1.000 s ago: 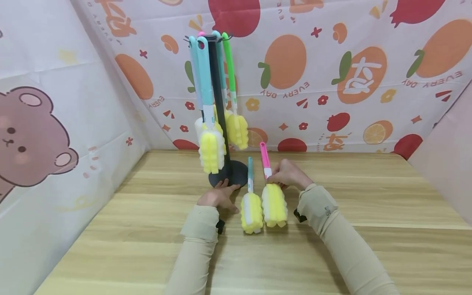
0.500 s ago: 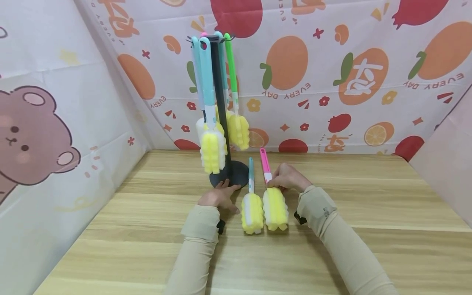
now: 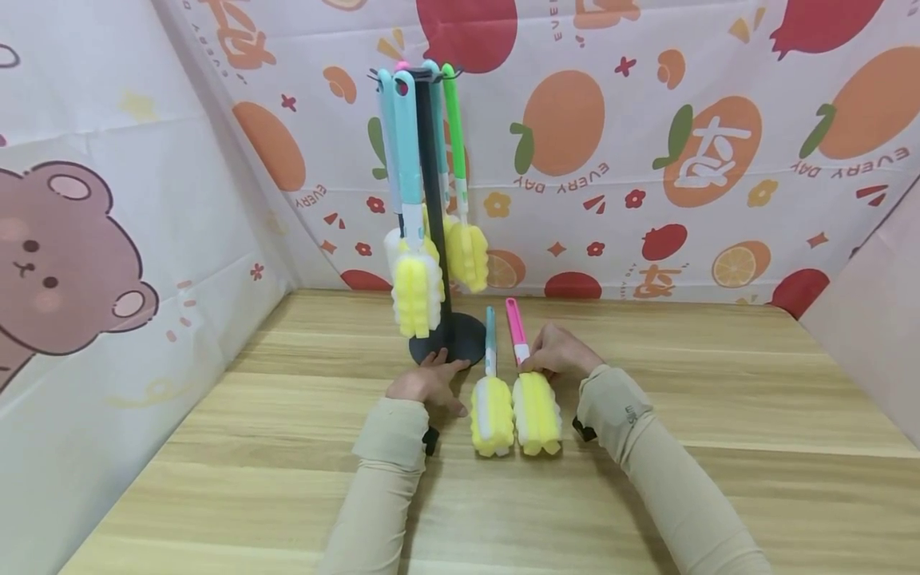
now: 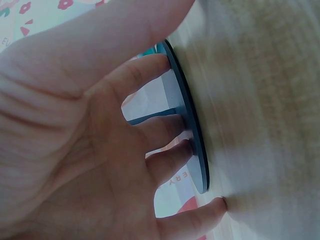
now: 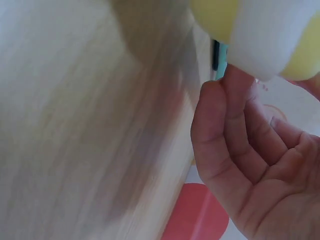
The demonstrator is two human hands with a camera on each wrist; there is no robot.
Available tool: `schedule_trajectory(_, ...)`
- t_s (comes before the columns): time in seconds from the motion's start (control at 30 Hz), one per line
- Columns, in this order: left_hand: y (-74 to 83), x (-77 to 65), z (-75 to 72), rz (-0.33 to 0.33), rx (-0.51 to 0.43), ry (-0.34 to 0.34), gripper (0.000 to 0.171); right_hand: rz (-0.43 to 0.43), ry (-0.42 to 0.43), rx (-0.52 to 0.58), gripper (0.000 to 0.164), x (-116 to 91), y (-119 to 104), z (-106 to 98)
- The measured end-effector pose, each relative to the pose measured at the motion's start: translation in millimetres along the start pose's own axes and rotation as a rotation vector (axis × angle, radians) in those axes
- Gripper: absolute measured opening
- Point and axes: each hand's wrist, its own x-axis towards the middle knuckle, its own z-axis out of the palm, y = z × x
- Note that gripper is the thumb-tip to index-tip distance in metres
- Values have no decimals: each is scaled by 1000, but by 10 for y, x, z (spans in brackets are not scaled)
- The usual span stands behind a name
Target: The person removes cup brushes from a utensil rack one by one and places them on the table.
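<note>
A black rack (image 3: pixel 447 303) stands upright with several sponge bottle brushes hanging from its top hooks. My left hand (image 3: pixel 426 386) rests on the front edge of its round base (image 4: pixel 172 92), fingers spread and fairly straight. To the right of that hand, a blue-handled sponge brush (image 3: pixel 492 415) lies on the table. Beside it is a pink-handled sponge brush (image 3: pixel 537 411), its yellow and white sponge (image 5: pixel 265 35) toward me. My right hand (image 3: pixel 563 351) pinches this brush where handle and sponge meet; the sponge hides the exact contact in the right wrist view.
Among the hanging brushes are a light blue one (image 3: pixel 408 144) in front and a green one (image 3: pixel 454 120) at the right. The wooden table (image 3: pixel 719 383) ends at a fruit-print cloth backdrop (image 3: pixel 568 128). A bear-print cloth (image 3: pixel 65 263) hangs on the left.
My right hand has drawn the pink-handled brush a little toward me, until its sponge is about level with the blue-handled one's. My left hand has stayed on the rack's base.
</note>
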Motion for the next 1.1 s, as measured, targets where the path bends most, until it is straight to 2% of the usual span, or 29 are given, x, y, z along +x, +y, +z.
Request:
schedule_trajectory(0.4,-6,6,-15,1,-15,5,83,29,-30,-48,20,21,3,-3)
schedule_trajectory(0.63,-21,-19,22,-11,-16,3,83,12,-48,-77,22,31,35,67)
schedule_trajectory(0.87,-23,-35,33,-1,-14,5,83,56,-34,-79,21,50,38,125)
schedule_trajectory(1.1,2,-13,-1,15,9,8,82,43,-18,-82,24,53,25,115)
